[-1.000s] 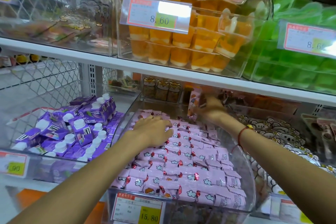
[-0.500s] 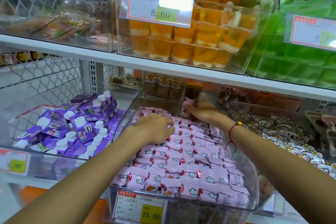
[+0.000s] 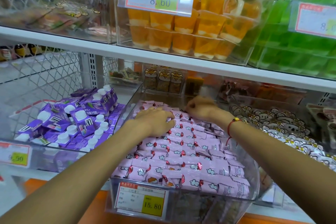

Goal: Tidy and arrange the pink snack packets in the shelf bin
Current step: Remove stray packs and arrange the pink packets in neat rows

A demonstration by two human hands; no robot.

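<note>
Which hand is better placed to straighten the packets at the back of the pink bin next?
Right, probably. The right hand is already at the back rows of the pink snack packets, fingers curled down onto them. The left hand lies flat over the left-middle rows, further from the back.

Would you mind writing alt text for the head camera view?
Both hands reach into a clear shelf bin of pink snack packets: the left hand rests on them, the right hand touches the back rows. Purple cartons sit left, orange jelly cups above.
</note>
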